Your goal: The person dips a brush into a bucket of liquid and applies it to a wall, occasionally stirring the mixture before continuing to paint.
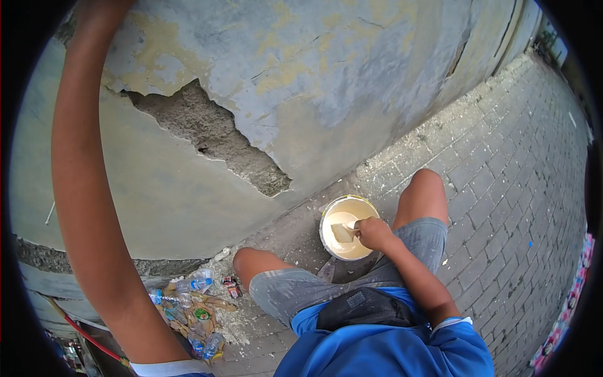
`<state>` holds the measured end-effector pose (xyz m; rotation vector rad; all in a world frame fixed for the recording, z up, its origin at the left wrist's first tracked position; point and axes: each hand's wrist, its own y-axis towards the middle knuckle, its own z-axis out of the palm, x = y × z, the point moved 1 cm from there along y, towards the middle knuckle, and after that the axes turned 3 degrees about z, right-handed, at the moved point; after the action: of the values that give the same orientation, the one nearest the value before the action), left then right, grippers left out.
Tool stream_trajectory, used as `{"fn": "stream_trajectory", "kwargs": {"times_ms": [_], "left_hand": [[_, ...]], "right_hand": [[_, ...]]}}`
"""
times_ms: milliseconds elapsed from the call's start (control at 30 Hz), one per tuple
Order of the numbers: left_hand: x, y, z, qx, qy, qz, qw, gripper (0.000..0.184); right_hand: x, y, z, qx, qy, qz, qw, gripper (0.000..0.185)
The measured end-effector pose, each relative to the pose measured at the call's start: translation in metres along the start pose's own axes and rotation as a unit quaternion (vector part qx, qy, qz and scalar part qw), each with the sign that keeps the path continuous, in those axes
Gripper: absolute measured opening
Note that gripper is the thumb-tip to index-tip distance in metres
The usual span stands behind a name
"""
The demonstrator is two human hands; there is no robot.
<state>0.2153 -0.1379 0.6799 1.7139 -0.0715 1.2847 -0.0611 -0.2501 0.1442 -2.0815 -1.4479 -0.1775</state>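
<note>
My right hand (375,234) is closed around the handle of a paintbrush (343,233). The wide, cream-coated head of the brush is inside a round bucket (323,234) of cream paint, which stands on the ground between my knees. Drips mark the bucket's yellowish rim. My left arm reaches up along the left side, against the wall (326,119), and its hand lies beyond the top edge of the view. Peeling grey-blue and yellow paint covers the wall, and a long jagged patch (201,129) of bare rough masonry cuts across it.
Plastic bottles (200,282) and other litter lie at the wall's foot on the left. A red hose or cable (94,341) runs at lower left. Brick paving (509,188) stretches away to the right, with pale flakes along the wall base.
</note>
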Motion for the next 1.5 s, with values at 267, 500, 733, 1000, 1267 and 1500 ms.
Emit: {"fn": "stream_trajectory", "kwargs": {"times_ms": [267, 500, 733, 1000, 1267, 1500], "left_hand": [[0.020, -0.005, 0.012, -0.014, 0.043, 0.012, 0.999, 0.032], [-0.001, 0.002, 0.000, 0.002, 0.049, -0.014, 0.999, 0.031], [-0.001, -0.002, 0.005, -0.037, 0.006, 0.002, 0.999, 0.030], [-0.005, 0.003, -0.005, -0.011, -0.007, -0.004, 1.000, 0.030], [-0.002, 0.004, -0.005, 0.010, 0.002, -0.013, 1.000, 0.032], [0.003, 0.001, -0.001, -0.033, -0.055, -0.010, 0.998, 0.032]], "right_hand": [[0.008, -0.060, -0.013, -0.084, 0.106, 0.028, 0.990, 0.023], [0.002, -0.072, -0.019, -0.142, 0.226, 0.040, 0.963, 0.019], [0.006, -0.085, -0.024, -0.186, 0.176, 0.039, 0.966, 0.015], [0.001, -0.072, -0.018, -0.177, 0.383, 0.048, 0.905, 0.025], [0.031, -0.002, -0.103, -0.200, 0.613, -0.023, 0.764, 0.031], [0.110, -0.019, -0.238, -0.378, 0.572, -0.209, 0.697, 0.032]]}}
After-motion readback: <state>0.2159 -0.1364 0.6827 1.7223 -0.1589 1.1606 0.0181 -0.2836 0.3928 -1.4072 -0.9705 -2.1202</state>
